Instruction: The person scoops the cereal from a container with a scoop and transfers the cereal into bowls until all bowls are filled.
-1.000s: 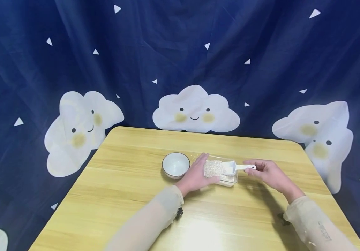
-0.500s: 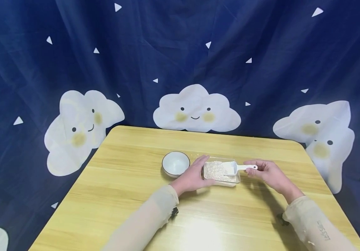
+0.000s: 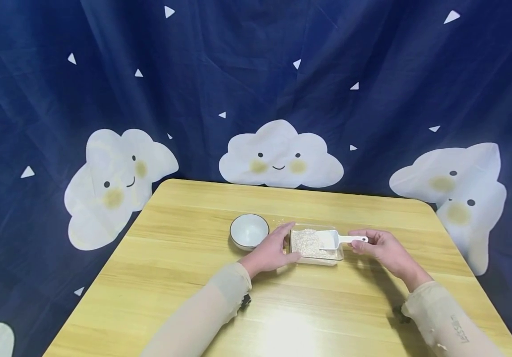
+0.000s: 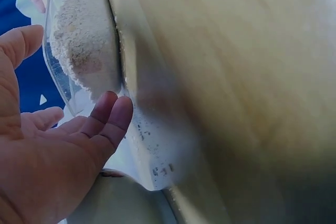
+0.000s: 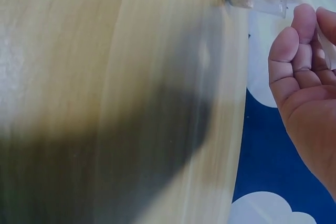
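Observation:
A clear plastic container [image 3: 323, 257] of pale grain lies flat on the wooden table [image 3: 193, 277]. My left hand [image 3: 270, 250] is at its left end, with straight fingers [image 4: 113, 116] touching the wall and the thumb a little off it. The grain [image 4: 84, 40] is heaped toward that end. A white scoop [image 3: 331, 239] rests in the container's right half. My right hand [image 3: 378, 246] pinches the scoop's handle [image 3: 356, 239] between thumb and fingers [image 5: 294, 56]. Just left of my left hand stands an empty white bowl [image 3: 249, 231] with a dark rim.
A few loose grains lie on the table behind the container. A dark blue curtain with white clouds [image 3: 280, 156] hangs close behind the table's far edge. The table's right edge [image 5: 231, 145] runs beneath my right hand.
The container, tipped up on its left end a second ago, now lies flat. My left hand has slid left off it to its end. The right hand and scoop have barely moved.

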The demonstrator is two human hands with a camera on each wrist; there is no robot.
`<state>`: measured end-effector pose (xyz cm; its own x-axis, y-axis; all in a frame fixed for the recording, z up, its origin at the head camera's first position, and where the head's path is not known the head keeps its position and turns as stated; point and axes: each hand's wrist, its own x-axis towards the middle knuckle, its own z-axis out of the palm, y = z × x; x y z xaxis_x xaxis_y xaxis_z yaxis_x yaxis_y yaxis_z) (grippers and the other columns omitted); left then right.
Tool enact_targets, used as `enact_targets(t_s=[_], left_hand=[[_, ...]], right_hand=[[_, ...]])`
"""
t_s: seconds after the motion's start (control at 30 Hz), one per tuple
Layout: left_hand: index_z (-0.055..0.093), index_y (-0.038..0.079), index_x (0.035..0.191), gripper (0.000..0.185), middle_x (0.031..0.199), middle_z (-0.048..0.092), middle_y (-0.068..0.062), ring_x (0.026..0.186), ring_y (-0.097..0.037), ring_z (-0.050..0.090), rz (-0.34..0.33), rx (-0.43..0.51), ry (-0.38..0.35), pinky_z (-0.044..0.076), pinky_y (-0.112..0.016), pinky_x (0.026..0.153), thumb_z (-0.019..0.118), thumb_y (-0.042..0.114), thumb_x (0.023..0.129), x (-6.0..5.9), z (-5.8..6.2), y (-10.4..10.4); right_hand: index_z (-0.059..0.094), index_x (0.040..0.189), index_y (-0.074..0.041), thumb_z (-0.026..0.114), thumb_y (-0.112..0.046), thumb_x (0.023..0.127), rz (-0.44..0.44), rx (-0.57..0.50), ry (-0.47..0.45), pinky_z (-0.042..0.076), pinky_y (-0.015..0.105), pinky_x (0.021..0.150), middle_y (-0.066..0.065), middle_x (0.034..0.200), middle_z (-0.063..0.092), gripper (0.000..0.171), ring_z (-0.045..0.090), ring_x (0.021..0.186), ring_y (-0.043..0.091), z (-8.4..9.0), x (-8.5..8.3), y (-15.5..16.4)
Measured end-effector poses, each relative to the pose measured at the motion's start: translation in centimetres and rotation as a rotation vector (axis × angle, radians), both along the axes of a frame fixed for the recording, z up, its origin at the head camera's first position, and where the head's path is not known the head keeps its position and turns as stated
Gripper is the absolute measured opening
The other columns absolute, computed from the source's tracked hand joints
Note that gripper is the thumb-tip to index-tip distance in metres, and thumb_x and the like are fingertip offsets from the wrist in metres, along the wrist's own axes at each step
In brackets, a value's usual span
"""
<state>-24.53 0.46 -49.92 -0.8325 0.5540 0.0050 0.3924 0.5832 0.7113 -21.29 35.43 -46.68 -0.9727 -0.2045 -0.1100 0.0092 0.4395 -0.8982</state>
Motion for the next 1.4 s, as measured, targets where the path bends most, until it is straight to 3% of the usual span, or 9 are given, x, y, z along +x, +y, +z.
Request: enact_targets(t_s=[0.3, 0.73, 0.87, 1.0, 1.23, 1.4], left_hand=[[0.023, 0.017, 0.172, 0.096, 0.178, 0.028, -0.01, 0.165, -0.029, 0.028, 0.019, 0.001, -0.021, 0.025, -0.049, 0.135, 0.068, 0.055, 0.097, 0.1, -0.2, 0.0], [0.023, 0.019, 0.172, 0.097, 0.177, 0.03, -0.008, 0.161, -0.03, 0.036, 0.034, 0.027, -0.042, 0.03, -0.05, 0.133, 0.069, 0.059, 0.096, 0.3, -0.5, -0.1], [0.025, 0.019, 0.172, 0.095, 0.176, 0.033, -0.008, 0.155, -0.03, 0.045, 0.04, 0.045, -0.046, 0.034, -0.049, 0.131, 0.069, 0.057, 0.097, 0.4, -0.6, -0.1], [0.026, 0.019, 0.171, 0.093, 0.174, 0.037, -0.009, 0.147, -0.029, 0.054, 0.037, 0.057, -0.053, 0.038, -0.047, 0.129, 0.069, 0.056, 0.098, 0.5, -0.5, -0.1], [0.028, 0.019, 0.171, 0.092, 0.169, 0.045, -0.01, 0.134, -0.025, 0.063, 0.037, 0.039, -0.041, 0.048, -0.045, 0.122, 0.069, 0.058, 0.098, 0.6, -0.4, -0.1], [0.028, 0.019, 0.171, 0.092, 0.162, 0.053, -0.012, 0.127, -0.023, 0.064, 0.039, 0.03, -0.03, 0.051, -0.044, 0.118, 0.069, 0.058, 0.098, 0.6, -0.5, -0.1]], right_hand=[[0.06, 0.143, 0.01, 0.072, -0.021, 0.104, -0.01, -0.061, -0.005, 0.062, 0.027, 0.086, -0.005, 0.104, 0.082, 0.052, 0.076, 0.094, 0.009, -0.5, 0.2, 0.3], [0.051, 0.144, 0.019, 0.067, -0.013, 0.106, -0.011, -0.167, 0.003, 0.063, 0.025, 0.085, -0.005, 0.105, 0.084, 0.053, 0.078, 0.094, 0.008, -0.7, 0.4, 0.7], [0.051, 0.144, 0.019, 0.067, -0.012, 0.106, -0.011, -0.193, -0.002, 0.064, 0.025, 0.086, -0.004, 0.106, 0.084, 0.051, 0.079, 0.095, 0.008, -0.5, 0.5, 0.7], [0.052, 0.143, 0.019, 0.067, -0.013, 0.106, -0.015, -0.152, 0.019, 0.064, 0.025, 0.085, -0.006, 0.106, 0.084, 0.051, 0.079, 0.095, 0.008, -0.2, 0.6, 0.7], [0.064, 0.139, 0.009, 0.074, -0.018, 0.102, -0.037, 0.015, 0.1, 0.06, 0.024, 0.076, -0.01, 0.096, 0.082, 0.046, 0.072, 0.086, 0.003, 1.2, 0.6, 0.2], [0.064, 0.139, 0.009, 0.073, -0.018, 0.103, -0.032, 0.026, 0.118, 0.06, 0.023, 0.076, -0.011, 0.096, 0.081, 0.046, 0.071, 0.086, 0.0, 1.4, 0.5, 0.1]])
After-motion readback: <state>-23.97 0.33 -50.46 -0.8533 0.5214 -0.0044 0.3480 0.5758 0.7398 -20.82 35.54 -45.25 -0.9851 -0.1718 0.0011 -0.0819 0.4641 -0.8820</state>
